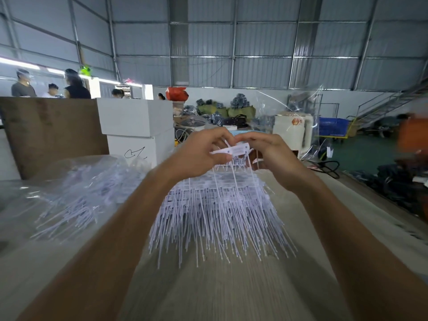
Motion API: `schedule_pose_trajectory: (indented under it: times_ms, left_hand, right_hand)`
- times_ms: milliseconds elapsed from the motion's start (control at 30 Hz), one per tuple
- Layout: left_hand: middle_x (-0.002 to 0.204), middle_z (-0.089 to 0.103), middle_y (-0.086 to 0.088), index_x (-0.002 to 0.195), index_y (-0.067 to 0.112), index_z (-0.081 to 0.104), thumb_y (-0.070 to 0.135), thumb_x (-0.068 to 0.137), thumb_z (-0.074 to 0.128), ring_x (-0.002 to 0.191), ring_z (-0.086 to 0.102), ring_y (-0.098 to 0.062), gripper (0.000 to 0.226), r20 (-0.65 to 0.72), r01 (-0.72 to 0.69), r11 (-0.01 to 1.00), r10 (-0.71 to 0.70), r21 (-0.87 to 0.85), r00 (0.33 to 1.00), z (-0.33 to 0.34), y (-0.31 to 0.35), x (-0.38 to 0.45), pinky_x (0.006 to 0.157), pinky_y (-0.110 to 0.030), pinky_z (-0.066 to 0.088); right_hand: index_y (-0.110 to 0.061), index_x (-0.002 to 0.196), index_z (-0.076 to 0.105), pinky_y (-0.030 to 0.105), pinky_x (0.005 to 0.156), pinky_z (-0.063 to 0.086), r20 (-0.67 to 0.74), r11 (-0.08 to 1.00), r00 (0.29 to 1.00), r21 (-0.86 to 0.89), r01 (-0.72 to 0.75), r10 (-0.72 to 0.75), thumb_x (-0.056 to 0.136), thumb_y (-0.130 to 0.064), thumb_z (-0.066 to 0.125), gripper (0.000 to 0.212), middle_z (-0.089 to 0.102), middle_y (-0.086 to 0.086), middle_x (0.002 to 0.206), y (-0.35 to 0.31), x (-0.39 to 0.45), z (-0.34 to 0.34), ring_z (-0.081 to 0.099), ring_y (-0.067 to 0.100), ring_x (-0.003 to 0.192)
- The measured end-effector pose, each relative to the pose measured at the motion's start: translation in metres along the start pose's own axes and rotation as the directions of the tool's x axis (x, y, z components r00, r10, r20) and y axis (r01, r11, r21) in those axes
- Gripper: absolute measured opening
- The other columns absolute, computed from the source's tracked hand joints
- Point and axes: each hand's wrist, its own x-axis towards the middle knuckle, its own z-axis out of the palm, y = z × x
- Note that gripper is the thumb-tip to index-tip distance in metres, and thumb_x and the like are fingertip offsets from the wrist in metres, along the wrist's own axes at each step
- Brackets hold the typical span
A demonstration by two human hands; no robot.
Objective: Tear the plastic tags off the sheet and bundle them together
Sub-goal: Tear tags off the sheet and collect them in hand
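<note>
A thick stack of white plastic tag sheets (217, 205) lies on the wooden table, its thin tails fanning toward me. Above its far end I hold a small white tag bundle (234, 149) between both hands. My left hand (201, 151) pinches the bundle's left end with thumb and curled fingers. My right hand (271, 154) grips its right end, fingers curled over the top. A few thin tails hang down from the held tags onto the stack.
A clear plastic bag of more white tags (78, 193) lies at the left on the table (220, 293). White boxes (136, 126) and a brown board (51, 133) stand behind it. A white kettle (294, 130) sits at the far right. People stand far left.
</note>
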Motion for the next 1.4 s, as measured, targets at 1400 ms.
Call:
schedule_pose_trajectory:
  times_ms: [1400]
  left_hand:
    - [0.058,0.055,0.003,0.064,0.018,0.053,0.039,0.103,0.051,0.055,0.048,-0.016,0.044,-0.172,-0.103,0.97,0.143,0.22,0.975,-0.013,-0.004,0.006,0.058,-0.031,0.039]
  right_hand:
    - [-0.005,0.085,0.069,0.045,0.073,0.052,-0.125,0.709,0.87,-0.639,0.297,-0.477,0.102,-0.021,0.057,0.026,0.07,0.012,0.076,-0.002,0.001,0.037,0.067,0.031,0.075]
